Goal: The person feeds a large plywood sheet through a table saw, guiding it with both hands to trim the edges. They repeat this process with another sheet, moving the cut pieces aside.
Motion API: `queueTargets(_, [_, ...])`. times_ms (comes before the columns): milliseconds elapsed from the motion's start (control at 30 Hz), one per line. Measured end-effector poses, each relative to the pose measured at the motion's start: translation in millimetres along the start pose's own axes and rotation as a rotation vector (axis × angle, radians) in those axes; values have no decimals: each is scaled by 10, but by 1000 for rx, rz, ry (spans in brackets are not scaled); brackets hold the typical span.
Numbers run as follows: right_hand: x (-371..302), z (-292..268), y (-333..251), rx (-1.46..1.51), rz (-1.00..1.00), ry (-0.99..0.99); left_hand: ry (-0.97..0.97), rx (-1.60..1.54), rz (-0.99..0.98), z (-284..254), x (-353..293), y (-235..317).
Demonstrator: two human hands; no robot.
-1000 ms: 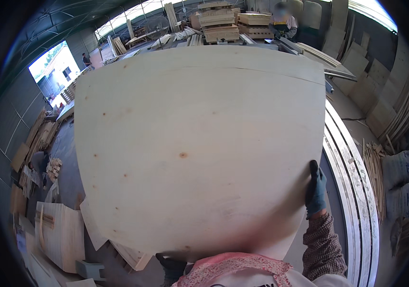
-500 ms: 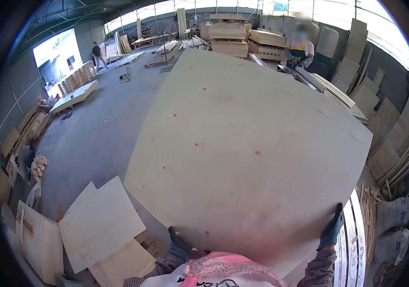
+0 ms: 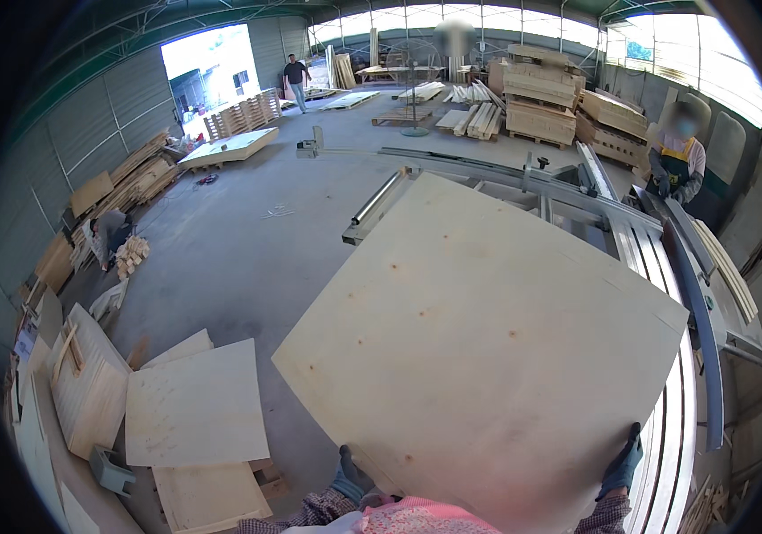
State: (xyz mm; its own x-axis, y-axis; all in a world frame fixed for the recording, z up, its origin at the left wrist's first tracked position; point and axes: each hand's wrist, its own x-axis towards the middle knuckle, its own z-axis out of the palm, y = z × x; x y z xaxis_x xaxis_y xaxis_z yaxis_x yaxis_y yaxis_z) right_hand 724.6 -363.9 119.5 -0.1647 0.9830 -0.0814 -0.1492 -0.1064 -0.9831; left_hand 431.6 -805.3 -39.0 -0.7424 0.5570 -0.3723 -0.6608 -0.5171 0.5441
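Note:
A large pale plywood sheet (image 3: 470,338) with several small brown knots fills the middle of the view. My left hand (image 3: 352,474), in a blue-grey glove, grips its near left edge with the thumb on top. At the near right edge my right hand (image 3: 621,463), gloved alike, holds the sheet the same way. The fingers of both hands are hidden under the wood. Beyond and to the right lies a machine with a slotted metal table (image 3: 666,427) and a metal frame (image 3: 532,178); the sheet's far part covers some of that frame.
Smaller plywood pieces (image 3: 192,405) and a stack of sheets (image 3: 87,383) lie at left. A co-worker (image 3: 676,165) stands at the machine's far right. Another person (image 3: 112,238) crouches by wood blocks at left; a third (image 3: 295,82) stands near the doorway. Timber stacks (image 3: 541,98) stand at the back.
The sheet now appears lower and nearer, baring the machine's frame and rail behind it. My view has turned left. Both hands still grip the near edge.

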Motion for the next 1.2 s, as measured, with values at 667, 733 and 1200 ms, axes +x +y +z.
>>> queueTargets(667, [3273, 1356, 1132, -489, 285, -63, 143, 83, -204, 3315, 3028, -1063])
queueTargets(733, [3236, 1447, 1093, -476, 288, -69, 143, 82, -217, 3299, 3087, -1060])
queueTargets(1200, [2028, 563, 1171, -479, 616, -162, 100, 117, -303, 3193, 2981, -1066])
